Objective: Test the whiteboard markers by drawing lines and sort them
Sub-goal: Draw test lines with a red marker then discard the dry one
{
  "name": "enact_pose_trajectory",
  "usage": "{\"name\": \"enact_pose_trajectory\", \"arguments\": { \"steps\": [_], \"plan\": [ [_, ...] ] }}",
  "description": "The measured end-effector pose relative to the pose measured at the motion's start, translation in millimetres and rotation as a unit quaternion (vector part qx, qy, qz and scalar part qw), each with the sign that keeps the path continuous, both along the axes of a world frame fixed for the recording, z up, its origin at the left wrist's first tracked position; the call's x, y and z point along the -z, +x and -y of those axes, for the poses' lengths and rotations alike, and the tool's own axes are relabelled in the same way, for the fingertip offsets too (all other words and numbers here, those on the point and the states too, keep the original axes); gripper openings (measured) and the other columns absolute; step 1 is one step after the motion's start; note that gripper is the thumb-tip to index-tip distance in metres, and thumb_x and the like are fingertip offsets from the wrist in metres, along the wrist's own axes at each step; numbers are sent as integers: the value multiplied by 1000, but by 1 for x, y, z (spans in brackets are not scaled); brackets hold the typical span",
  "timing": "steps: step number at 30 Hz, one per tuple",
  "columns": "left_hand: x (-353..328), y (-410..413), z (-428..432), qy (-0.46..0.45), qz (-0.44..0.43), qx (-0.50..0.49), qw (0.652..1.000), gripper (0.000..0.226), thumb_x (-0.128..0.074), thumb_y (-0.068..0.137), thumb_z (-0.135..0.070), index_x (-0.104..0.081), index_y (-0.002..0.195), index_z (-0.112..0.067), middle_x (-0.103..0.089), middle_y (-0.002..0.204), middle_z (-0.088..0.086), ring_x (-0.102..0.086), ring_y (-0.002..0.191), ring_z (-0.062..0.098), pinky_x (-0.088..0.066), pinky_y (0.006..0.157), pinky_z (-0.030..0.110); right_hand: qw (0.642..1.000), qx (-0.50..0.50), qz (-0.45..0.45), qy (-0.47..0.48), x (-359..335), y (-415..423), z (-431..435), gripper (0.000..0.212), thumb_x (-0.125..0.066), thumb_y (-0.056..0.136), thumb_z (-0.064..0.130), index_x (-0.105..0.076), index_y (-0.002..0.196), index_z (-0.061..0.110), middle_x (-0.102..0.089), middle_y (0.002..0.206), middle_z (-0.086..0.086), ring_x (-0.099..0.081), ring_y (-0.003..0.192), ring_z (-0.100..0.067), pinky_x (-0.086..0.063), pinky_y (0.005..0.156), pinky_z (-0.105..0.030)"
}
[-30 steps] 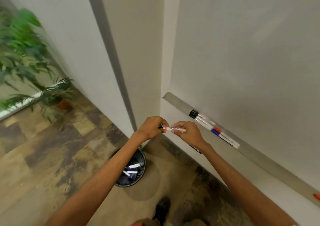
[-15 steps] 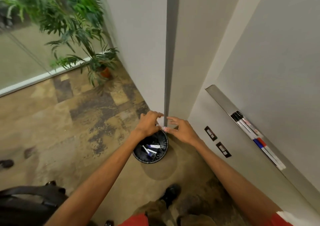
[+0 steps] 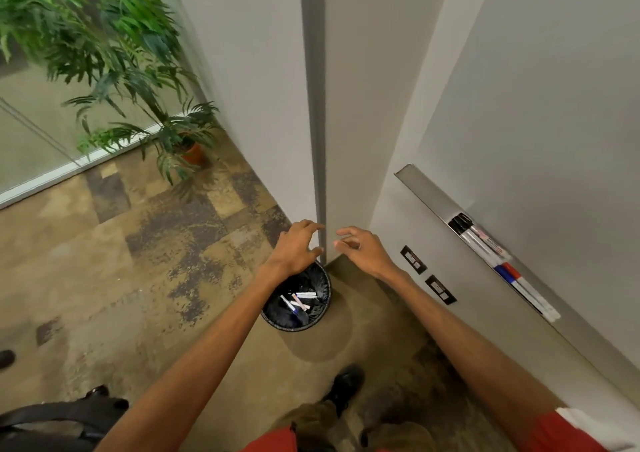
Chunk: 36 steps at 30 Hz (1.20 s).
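My left hand (image 3: 297, 247) and my right hand (image 3: 360, 251) hover side by side above a black wastebasket (image 3: 322, 280) on the floor, fingers loosely spread, holding nothing. Several discarded markers (image 3: 299, 301) lie inside the basket. On the whiteboard's metal tray (image 3: 426, 188) at the right lie black-capped markers (image 3: 479, 240) and, lower along it, a blue and a red marker (image 3: 509, 274). The whiteboard (image 3: 554, 105) rises above the tray.
A wall corner (image 3: 313, 105) stands straight ahead, just behind the basket. A potted plant (image 3: 187, 147) stands at the left by a glass partition. Two dark wall plates (image 3: 426, 275) sit below the tray. My shoes (image 3: 343, 386) are on the patterned floor; a dark chair (image 3: 52, 420) is at bottom left.
One second ago both hands held a marker near the tray. They moved left over the basket and let it go; now both hands are empty and spread apart.
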<state>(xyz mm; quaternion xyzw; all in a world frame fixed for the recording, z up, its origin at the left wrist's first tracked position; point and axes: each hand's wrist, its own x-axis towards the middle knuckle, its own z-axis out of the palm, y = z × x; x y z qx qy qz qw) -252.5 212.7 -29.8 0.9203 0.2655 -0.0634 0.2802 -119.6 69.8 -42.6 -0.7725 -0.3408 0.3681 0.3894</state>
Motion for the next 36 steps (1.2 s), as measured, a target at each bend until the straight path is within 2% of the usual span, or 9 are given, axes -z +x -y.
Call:
{"name": "enact_pose_trajectory", "arguments": {
  "steps": [5, 9, 14, 19, 23, 25, 30, 34, 36],
  "plan": [
    [-11, 36, 21, 9, 20, 52, 998, 50, -62, 94, -29, -48, 142, -20, -47, 145, 8, -40, 137, 26, -37, 110, 50, 999, 52, 10, 10, -6, 20, 28, 31, -67, 93, 28, -65, 122, 17, -70, 116, 0, -65, 103, -12, -53, 90, -25],
    [-17, 62, 43, 1, 40, 96, 995, 47, -61, 94, -29, -50, 139, -20, -49, 143, 7, -47, 131, 25, -42, 106, 46, 994, 102, 17, 24, -14, 35, 60, 25, -67, 93, 29, -67, 117, 20, -70, 111, 1, -63, 94, -4, -47, 76, -11],
    [-24, 104, 92, -6, 46, 165, 985, 45, -60, 95, -30, -51, 138, -22, -50, 142, 7, -51, 127, 25, -43, 104, 47, 978, 203, 35, 36, -19, 54, 122, 25, -68, 92, 33, -68, 114, 20, -70, 113, 0, -65, 98, -10, -51, 83, -18],
    [-32, 145, 155, -17, 54, 251, 966, 45, -61, 96, -26, -51, 139, -18, -57, 134, 7, -56, 120, 22, -46, 102, 39, 957, 279, 64, 33, -32, 70, 191, 26, -66, 94, 30, -69, 115, 15, -72, 107, -2, -64, 89, -3, -52, 83, -18],
    [-34, 176, 215, -36, 52, 306, 950, 44, -63, 96, -25, -52, 138, -19, -60, 130, 6, -60, 115, 21, -48, 99, 38, 930, 356, 86, 33, -38, 78, 257, 22, -66, 94, 28, -70, 111, 15, -70, 104, 3, -63, 89, -4, -47, 78, -13],
    [-34, 187, 247, -43, 56, 333, 940, 43, -63, 95, -24, -53, 137, -19, -62, 127, 4, -58, 116, 20, -47, 97, 36, 915, 391, 92, 25, -37, 81, 292, 19, -65, 94, 27, -70, 109, 15, -69, 101, 6, -62, 86, -4, -48, 78, -15],
    [-26, 214, 324, -65, 31, 415, 907, 40, -64, 95, -21, -55, 134, -20, -64, 119, 3, -59, 113, 17, -48, 95, 32, 873, 477, 99, -11, -32, 79, 385, 22, -63, 96, 26, -70, 110, 11, -71, 106, 0, -63, 90, -11, -50, 83, -23],
    [-17, 231, 391, -77, 33, 458, 885, 38, -65, 94, -22, -57, 132, -20, -64, 115, 0, -61, 103, 16, -49, 86, 27, 836, 537, 106, -37, -25, 73, 463, 15, -63, 95, 25, -71, 104, 15, -69, 98, 6, -62, 86, -8, -48, 82, -23],
    [-14, 235, 426, -79, 34, 472, 877, 38, -64, 95, -23, -57, 132, -20, -63, 115, -2, -60, 104, 16, -48, 87, 29, 822, 555, 112, -56, -20, 70, 500, 15, -62, 96, 23, -71, 104, 14, -71, 100, 4, -62, 86, -9, -48, 81, -23]
  ]
}}
